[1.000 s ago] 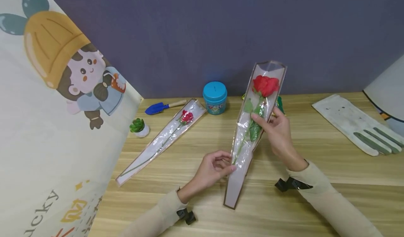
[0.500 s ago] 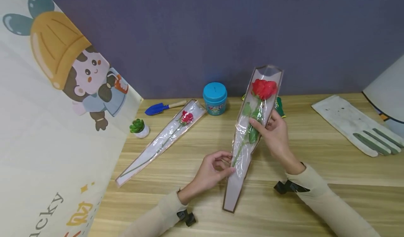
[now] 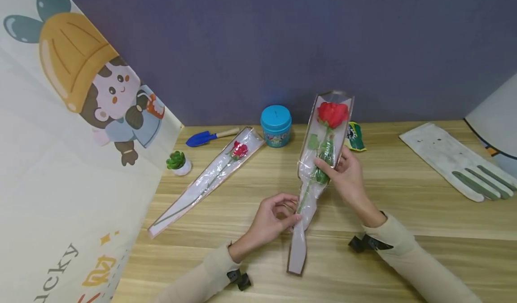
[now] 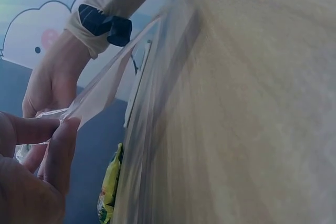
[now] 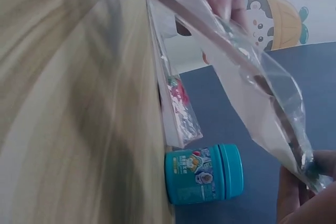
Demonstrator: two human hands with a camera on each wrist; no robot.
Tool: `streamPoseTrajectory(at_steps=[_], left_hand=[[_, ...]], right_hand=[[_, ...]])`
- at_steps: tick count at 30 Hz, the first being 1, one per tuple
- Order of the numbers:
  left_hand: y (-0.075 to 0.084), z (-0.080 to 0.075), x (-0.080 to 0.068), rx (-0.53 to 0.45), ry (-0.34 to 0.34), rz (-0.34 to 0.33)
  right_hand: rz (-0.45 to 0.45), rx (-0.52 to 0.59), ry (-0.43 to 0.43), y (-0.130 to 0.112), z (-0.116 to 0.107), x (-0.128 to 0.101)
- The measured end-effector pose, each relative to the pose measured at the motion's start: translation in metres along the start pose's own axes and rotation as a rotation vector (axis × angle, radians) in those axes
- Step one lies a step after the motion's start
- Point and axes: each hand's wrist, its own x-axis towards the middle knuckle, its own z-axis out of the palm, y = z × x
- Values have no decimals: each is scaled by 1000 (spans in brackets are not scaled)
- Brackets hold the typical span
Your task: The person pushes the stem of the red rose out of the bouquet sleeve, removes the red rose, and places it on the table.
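A red rose (image 3: pixel 333 114) with green leaves lies inside a long clear wrapper (image 3: pixel 300 244) with a pale backing and dark edging. My left hand (image 3: pixel 271 217) pinches the wrapper's left edge low on the stem, thumb in front. Higher up, my right hand (image 3: pixel 346 177) grips the right edge by the leaves, its thumb lying across the front. The wrapper is pinched narrow and creased at the left fingertips. In the left wrist view the left thumb and finger (image 4: pixel 63 150) meet on the clear film. The right wrist view shows the wrapper's underside held above the table.
A second wrapped rose (image 3: pixel 239 150) lies slanted on the table at left. Behind it are a blue trowel (image 3: pixel 202 138), a potted succulent (image 3: pixel 177 163) and a blue lidded tub (image 3: pixel 276 125). A green packet (image 3: pixel 355 137) lies at the back, a work glove (image 3: pixel 456 159) at right.
The wrapped rose's flower end has come down and left, together with my right hand. The wrapper has become bunched near my left hand, which stays in place. More of the green packet shows.
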Motion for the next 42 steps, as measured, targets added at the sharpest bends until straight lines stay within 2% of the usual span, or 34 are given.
streamPoseTrajectory(at_steps=[15, 22, 31, 38, 42], left_hand=[[-1, 1, 1, 12, 55, 2], [-2, 1, 1, 12, 85, -24], [-1, 3, 5, 15, 58, -39], [-3, 3, 4, 101, 21, -32], [-4, 3, 2, 113, 3, -30]], right_hand=[[13, -109, -70, 14, 7, -10], [22, -160, -55, 21, 10, -15], [22, -157, -35, 23, 5, -14], [83, -69, 0, 21, 3, -13], [96, -52, 1, 18, 2, -13]])
